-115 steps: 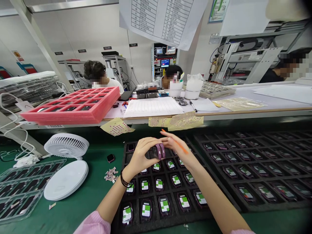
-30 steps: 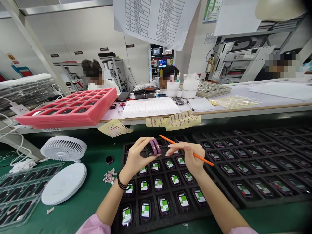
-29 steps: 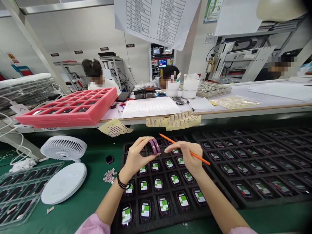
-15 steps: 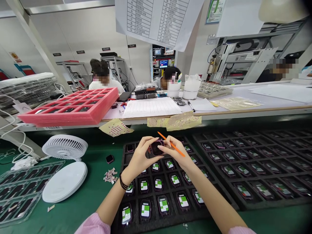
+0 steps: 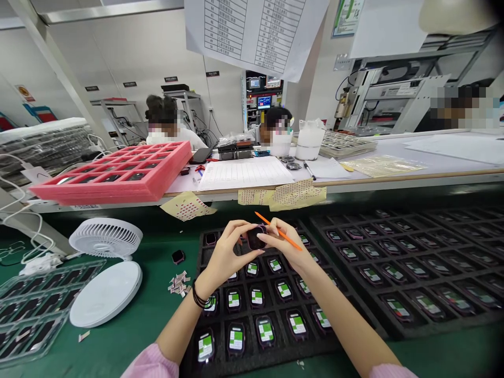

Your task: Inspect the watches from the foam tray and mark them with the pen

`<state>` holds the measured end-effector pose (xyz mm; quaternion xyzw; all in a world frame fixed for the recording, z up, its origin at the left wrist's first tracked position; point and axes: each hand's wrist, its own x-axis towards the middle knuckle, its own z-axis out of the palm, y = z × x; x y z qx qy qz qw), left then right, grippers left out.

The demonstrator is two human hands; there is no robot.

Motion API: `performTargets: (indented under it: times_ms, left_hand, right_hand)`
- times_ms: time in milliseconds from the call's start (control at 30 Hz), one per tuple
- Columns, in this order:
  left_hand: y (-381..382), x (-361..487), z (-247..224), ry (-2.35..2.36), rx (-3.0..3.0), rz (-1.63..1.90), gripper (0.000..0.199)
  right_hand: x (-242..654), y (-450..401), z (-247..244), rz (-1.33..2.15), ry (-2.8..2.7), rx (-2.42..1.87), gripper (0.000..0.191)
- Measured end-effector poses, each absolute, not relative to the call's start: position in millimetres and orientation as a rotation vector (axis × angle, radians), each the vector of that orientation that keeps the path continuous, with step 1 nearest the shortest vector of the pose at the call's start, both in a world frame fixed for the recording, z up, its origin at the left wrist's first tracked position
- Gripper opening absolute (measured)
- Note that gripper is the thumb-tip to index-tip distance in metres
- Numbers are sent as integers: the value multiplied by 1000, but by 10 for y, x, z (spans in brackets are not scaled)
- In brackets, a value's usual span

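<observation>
Left hand (image 5: 227, 256) grips watch case (image 5: 256, 238) by its edges, face left clear. Right hand (image 5: 285, 245) pinches orange stick (image 5: 279, 231), fingertips against the case.

Purple-rimmed watch (image 5: 256, 239) now turned dark face up toward the camera, no longer edge-on. Right hand (image 5: 285, 248) closer in than a second ago, fingertips (image 5: 263, 238) against the watch, just beside the left hand (image 5: 227, 256). Orange stick (image 5: 272, 224) now tucked along those fingers, tip up and left. Seated co-worker (image 5: 167, 126) shifted slightly rightward.
</observation>
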<state>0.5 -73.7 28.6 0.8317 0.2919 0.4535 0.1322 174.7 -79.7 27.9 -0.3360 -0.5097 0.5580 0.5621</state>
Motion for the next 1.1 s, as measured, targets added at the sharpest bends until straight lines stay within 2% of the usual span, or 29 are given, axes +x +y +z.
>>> performTargets:
  times_ms: [400,833,1100]
  left_hand:
    - [-735,-5,281,862,2200,1370,41]
    - [-610,-157,296,897,1925,1466,47]
    - [-549,-437,182,1090,2097,1257,41]
  right_hand:
    - [1749,-760,252,1310,-1126,-751,47]
    - [1800,-816,347,1230,-1172,-782,46]
    - [1733,-688,94,678,-1575,-985,34]
